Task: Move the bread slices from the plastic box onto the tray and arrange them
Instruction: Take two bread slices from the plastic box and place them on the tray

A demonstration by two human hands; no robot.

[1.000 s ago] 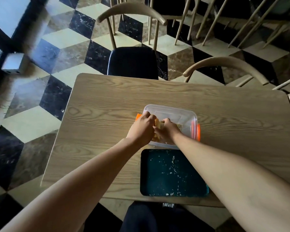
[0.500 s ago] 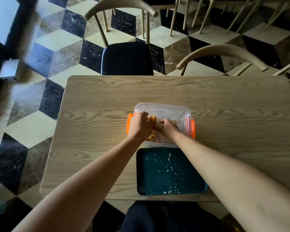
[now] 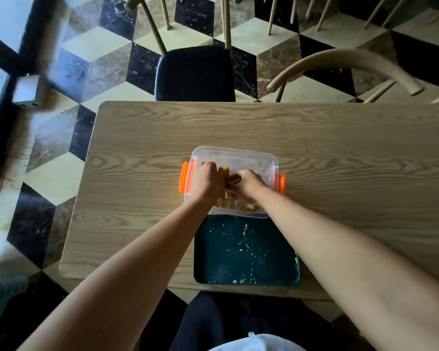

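Note:
A clear plastic box (image 3: 264,158) with orange side clips sits on the wooden table, just beyond a dark teal tray (image 3: 246,252). Golden-brown bread slices (image 3: 224,171) stand on edge inside the box, mostly hidden by my hands. My left hand (image 3: 206,182) and my right hand (image 3: 249,183) both reach into the box and close on the slices from either side. The tray holds only scattered crumbs.
The wooden table (image 3: 340,153) spreads wide to the right and left of the box. A black-seated chair (image 3: 194,73) stands at the far edge, another curved wooden chair (image 3: 345,62) at the back right. The tray lies at the table's near edge.
Both hands stay in the box on the slices. The camera has tilted down, so table and box sit lower in view.

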